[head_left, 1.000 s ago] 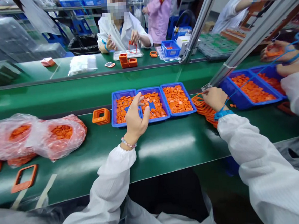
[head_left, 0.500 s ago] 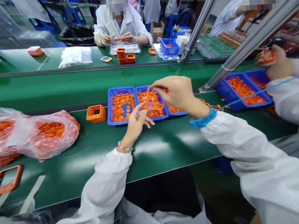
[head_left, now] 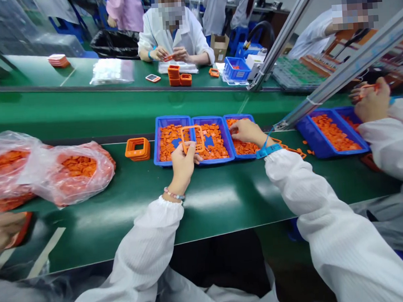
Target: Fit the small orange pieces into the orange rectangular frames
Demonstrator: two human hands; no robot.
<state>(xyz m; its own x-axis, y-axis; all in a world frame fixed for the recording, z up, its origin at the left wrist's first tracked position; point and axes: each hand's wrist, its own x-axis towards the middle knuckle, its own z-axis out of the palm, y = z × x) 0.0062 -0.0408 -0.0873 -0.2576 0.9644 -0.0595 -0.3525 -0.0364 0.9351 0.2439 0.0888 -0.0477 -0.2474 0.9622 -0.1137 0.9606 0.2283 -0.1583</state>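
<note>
My left hand pinches a thin orange plastic frame by its lower edge and holds it upright in front of two blue bins. The left bin and the middle bin contain many small flat orange pieces. My right hand reaches down into the right bin, its fingers drawn together at the orange pieces. Whatever those fingertips hold is hidden. Left of the bins stands a stack of orange frames.
Clear bags of orange pieces lie to the left, with another person's hand below them. More blue bins and a co-worker's hands are at the right. A metal post slants above the bench. Another person sits opposite.
The orange frame has passed from my right hand into my left. My right hand has moved right and down into the right bin. A person's hand has appeared at the left edge.
</note>
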